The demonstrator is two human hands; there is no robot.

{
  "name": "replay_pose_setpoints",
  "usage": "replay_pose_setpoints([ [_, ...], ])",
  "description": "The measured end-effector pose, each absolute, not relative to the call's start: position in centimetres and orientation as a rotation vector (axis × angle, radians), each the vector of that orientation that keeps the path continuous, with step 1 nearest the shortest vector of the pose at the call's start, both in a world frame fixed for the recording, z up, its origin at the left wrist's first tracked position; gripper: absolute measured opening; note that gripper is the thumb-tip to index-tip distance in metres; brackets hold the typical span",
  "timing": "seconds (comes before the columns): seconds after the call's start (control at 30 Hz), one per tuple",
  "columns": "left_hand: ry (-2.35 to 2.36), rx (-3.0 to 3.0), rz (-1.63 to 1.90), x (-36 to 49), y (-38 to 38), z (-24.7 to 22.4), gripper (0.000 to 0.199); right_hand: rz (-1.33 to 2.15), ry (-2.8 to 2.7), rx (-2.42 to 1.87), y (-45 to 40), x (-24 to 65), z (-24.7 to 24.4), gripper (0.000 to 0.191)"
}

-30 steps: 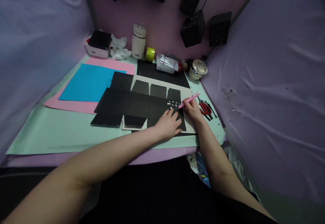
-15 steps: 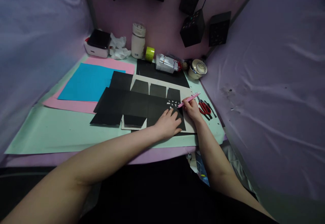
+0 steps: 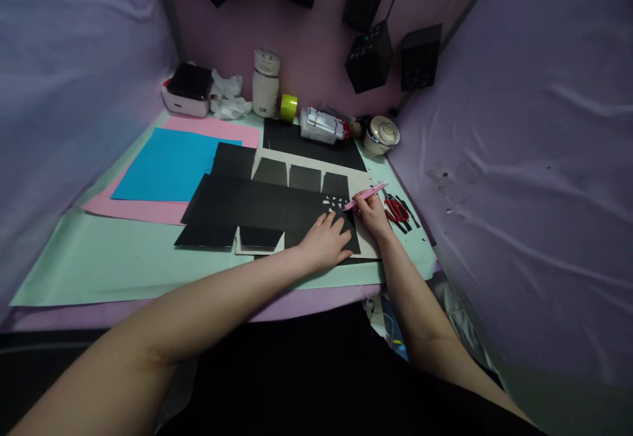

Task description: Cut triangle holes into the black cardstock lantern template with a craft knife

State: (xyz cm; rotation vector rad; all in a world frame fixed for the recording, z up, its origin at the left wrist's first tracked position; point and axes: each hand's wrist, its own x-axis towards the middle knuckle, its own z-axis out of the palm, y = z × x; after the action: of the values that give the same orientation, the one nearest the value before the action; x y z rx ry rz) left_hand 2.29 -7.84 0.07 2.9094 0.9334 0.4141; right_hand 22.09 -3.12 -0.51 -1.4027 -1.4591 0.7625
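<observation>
Black card (image 3: 247,202) with flaps along its edges lies on a pale board (image 3: 368,241). Small cut-out shapes (image 3: 335,202) form a patch near the card's right end. My left hand (image 3: 326,243) rests on the card just below that patch, fingers spread, holding nothing. A pink pen-shaped tool (image 3: 366,194) is gripped in my right hand (image 3: 372,214), and its tip is at the card by the cut-outs. What the tip is like is too small to tell.
Red-handled scissors (image 3: 397,210) lie by black scraps on the right. Blue paper (image 3: 161,165) sits on pink paper (image 3: 106,205). Behind stand a white bottle (image 3: 266,90), yellow tape (image 3: 288,108), a plastic box (image 3: 321,126) and a lidded jar (image 3: 381,136). Black boxes (image 3: 369,59) hang above.
The view has shifted slightly. Both hands stay in nearly the same places on the card, and the pink tool remains in my right hand.
</observation>
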Motion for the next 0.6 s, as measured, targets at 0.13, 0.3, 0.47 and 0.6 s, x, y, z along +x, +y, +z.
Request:
replay_pose_setpoints([
  [0.13,0.923,2.903,0.409,2.2,-7.8,0.2,0.046,0.747,-1.372,-1.398,-4.3,21.8,-0.3,0.024],
  [0.3,0.926,2.891,0.402,2.1,-7.9,0.4,0.048,0.607,-1.267,-1.416,-5.9,20.7,-0.2,0.03],
  [0.47,0.981,2.876,0.362,2.2,-8.0,0.5,0.054,0.483,-1.256,-1.484,-6.2,19.4,0.2,0.028],
  [0.6,1.048,2.845,0.33,2.2,-7.9,0.3,0.063,0.524,-1.221,-1.489,-6.0,18.7,0.5,0.024],
])
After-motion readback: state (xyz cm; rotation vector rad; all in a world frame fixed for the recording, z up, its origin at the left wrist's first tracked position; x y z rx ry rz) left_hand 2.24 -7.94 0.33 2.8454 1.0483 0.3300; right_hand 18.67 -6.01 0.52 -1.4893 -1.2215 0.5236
